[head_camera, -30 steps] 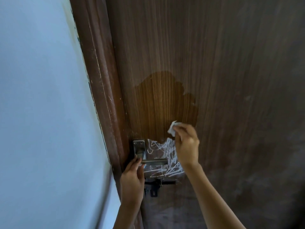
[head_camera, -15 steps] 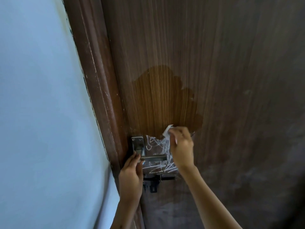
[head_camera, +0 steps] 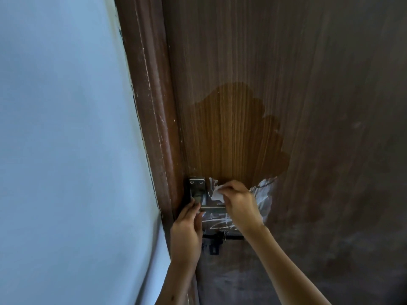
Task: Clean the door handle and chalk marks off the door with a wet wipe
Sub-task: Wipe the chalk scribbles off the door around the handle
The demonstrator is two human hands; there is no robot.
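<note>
A dusty brown wooden door [head_camera: 308, 84] fills the view, with a darker wiped patch [head_camera: 233, 137] above the lock. The metal door handle [head_camera: 212, 209] and its plate [head_camera: 196, 187] sit at the door's left edge. White chalk marks [head_camera: 220, 222] scrawl around and below the handle. My right hand [head_camera: 240, 205] pinches a crumpled white wet wipe [head_camera: 217, 192] against the door just right of the plate, above the lever. My left hand [head_camera: 187, 227] touches the handle's base with straight fingers.
The brown door frame [head_camera: 154, 106] runs along the door's left side, next to a pale blue wall [head_camera: 66, 128]. A black sliding latch [head_camera: 214, 241] is fixed to the door just below the chalk marks.
My right hand has slid the wipe left and down, from above the chalk marks to beside the handle plate. The left hand has stayed on the handle.
</note>
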